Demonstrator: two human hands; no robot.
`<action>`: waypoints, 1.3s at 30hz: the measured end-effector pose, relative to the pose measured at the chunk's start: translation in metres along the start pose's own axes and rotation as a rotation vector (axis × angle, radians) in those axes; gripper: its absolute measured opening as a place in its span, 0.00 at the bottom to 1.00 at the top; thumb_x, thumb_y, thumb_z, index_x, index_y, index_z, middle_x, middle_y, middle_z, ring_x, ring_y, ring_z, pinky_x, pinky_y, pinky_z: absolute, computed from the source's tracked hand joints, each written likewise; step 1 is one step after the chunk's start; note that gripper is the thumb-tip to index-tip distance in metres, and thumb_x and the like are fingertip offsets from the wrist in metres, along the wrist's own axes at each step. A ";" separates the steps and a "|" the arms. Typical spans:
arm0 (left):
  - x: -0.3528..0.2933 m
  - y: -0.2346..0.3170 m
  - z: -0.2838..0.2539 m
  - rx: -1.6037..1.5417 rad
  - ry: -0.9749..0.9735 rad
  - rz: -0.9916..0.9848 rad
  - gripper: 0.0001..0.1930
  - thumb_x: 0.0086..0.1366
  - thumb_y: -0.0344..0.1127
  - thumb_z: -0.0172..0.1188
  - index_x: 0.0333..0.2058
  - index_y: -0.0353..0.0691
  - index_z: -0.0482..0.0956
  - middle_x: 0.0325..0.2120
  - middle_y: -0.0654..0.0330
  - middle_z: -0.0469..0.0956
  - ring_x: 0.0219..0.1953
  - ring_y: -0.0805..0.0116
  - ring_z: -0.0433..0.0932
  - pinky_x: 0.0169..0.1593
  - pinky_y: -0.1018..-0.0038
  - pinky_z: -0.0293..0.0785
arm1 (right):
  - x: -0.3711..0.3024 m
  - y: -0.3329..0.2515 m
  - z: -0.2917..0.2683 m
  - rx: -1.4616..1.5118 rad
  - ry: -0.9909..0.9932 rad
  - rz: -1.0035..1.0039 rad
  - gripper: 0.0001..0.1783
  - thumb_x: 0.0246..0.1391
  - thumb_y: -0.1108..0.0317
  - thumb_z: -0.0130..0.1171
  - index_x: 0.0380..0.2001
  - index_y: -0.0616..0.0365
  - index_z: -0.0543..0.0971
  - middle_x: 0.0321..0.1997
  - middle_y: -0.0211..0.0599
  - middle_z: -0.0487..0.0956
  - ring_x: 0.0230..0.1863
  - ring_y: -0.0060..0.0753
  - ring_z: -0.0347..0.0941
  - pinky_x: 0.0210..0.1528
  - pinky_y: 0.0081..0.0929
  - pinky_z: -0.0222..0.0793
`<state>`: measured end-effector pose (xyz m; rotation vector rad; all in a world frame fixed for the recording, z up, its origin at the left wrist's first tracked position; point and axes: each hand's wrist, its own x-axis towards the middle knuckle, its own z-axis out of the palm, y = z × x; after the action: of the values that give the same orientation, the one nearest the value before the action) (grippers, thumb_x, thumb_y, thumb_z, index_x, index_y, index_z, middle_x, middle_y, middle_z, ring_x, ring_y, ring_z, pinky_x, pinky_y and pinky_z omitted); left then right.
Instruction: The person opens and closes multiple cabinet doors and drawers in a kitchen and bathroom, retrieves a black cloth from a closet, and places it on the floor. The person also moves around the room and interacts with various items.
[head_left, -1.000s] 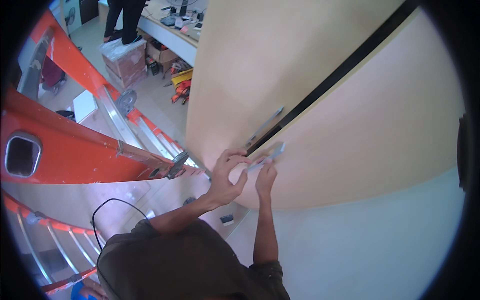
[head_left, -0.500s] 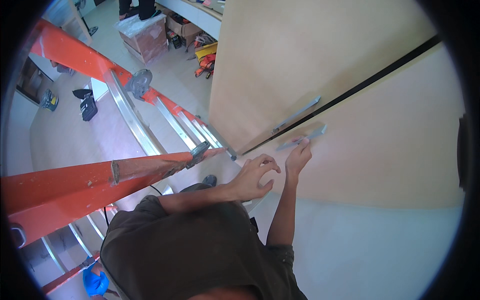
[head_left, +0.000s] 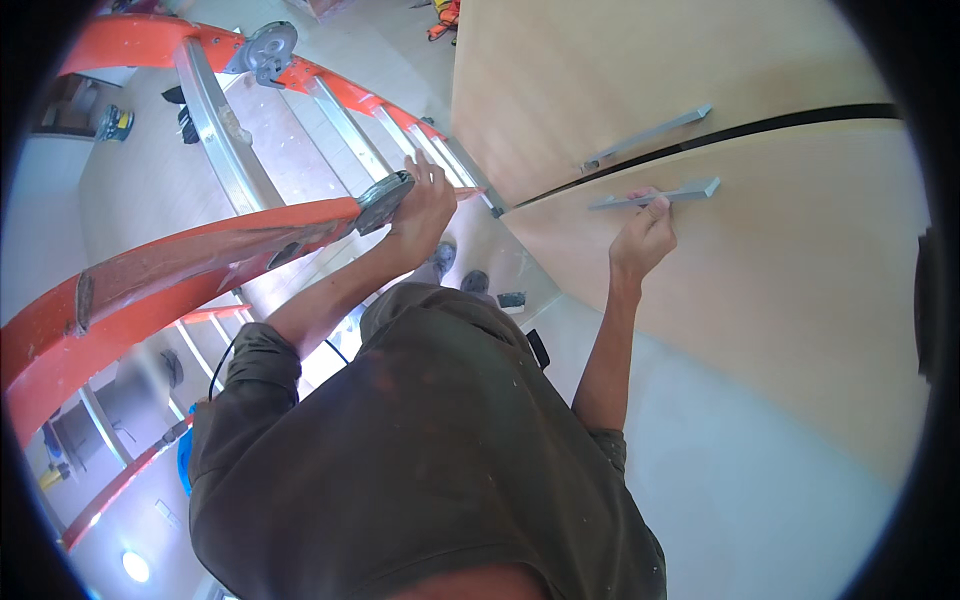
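My right hand [head_left: 645, 238] is closed around the silver bar handle [head_left: 695, 188] of the lower pale wooden cabinet door [head_left: 800, 250]. The thumb and fingers pinch the handle's middle. A matching handle [head_left: 650, 138] sits on the neighbouring door [head_left: 620, 60], across a dark narrow gap [head_left: 760, 130]. To the left, my left hand [head_left: 425, 208] grips the orange stepladder [head_left: 290, 230] at the end of its rail, beside a grey round hinge [head_left: 385, 202]. Its fingers reach over the rail and partly hide it.
The ladder's metal rungs [head_left: 340, 130] stretch across the left side, close to my body. My shoes [head_left: 475, 283] stand on the pale floor. A small dark-and-white object [head_left: 511, 301] lies near the cabinet base. A bucket [head_left: 115, 124] stands far left; orange tools [head_left: 443, 20] lie at the top.
My left hand has moved left from in front of the cabinet onto the ladder. My right hand has stayed on the handle. The view has shifted, showing more of my shoes and the floor.
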<state>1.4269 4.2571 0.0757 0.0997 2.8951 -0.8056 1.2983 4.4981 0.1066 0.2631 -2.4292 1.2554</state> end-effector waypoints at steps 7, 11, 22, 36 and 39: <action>0.005 0.002 0.026 -0.211 -0.080 0.109 0.03 0.53 0.34 0.62 0.27 0.46 0.83 0.21 0.61 0.79 0.29 0.68 0.80 0.32 0.69 0.72 | 0.016 0.008 0.000 -0.058 -0.013 -0.021 0.29 0.72 0.55 0.34 0.30 0.61 0.80 0.27 0.40 0.79 0.27 0.43 0.73 0.33 0.37 0.68; 0.004 0.006 0.027 -0.208 -0.138 0.077 0.05 0.52 0.30 0.63 0.29 0.44 0.82 0.26 0.60 0.79 0.33 0.67 0.80 0.35 0.72 0.72 | 0.026 0.015 0.003 -0.035 -0.009 -0.018 0.29 0.72 0.55 0.34 0.31 0.63 0.80 0.28 0.41 0.79 0.29 0.44 0.74 0.35 0.38 0.69; -0.016 0.039 0.032 -0.816 0.224 0.072 0.07 0.56 0.32 0.60 0.34 0.41 0.81 0.33 0.57 0.79 0.41 0.59 0.79 0.49 0.62 0.70 | 0.042 0.044 0.003 -0.006 -0.046 0.023 0.29 0.72 0.54 0.35 0.32 0.65 0.79 0.31 0.45 0.81 0.35 0.45 0.77 0.40 0.38 0.70; -0.192 0.143 0.093 -1.265 -0.373 -0.732 0.08 0.53 0.32 0.61 0.29 0.34 0.82 0.30 0.45 0.81 0.37 0.46 0.82 0.38 0.56 0.78 | 0.042 0.040 -0.011 0.226 -0.163 -0.115 0.27 0.71 0.51 0.38 0.38 0.64 0.78 0.37 0.41 0.80 0.30 0.35 0.74 0.33 0.28 0.73; -0.242 0.167 0.122 -1.312 -0.433 -0.870 0.10 0.52 0.35 0.60 0.30 0.35 0.83 0.29 0.45 0.81 0.35 0.47 0.82 0.39 0.57 0.78 | 0.028 0.058 -0.001 0.289 -0.014 -0.038 0.23 0.69 0.53 0.46 0.45 0.66 0.75 0.40 0.45 0.78 0.35 0.36 0.74 0.36 0.30 0.73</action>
<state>1.6966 4.3298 -0.0772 -1.2706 2.3427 0.9976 1.2537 4.5332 0.0757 0.3973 -2.2378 1.5904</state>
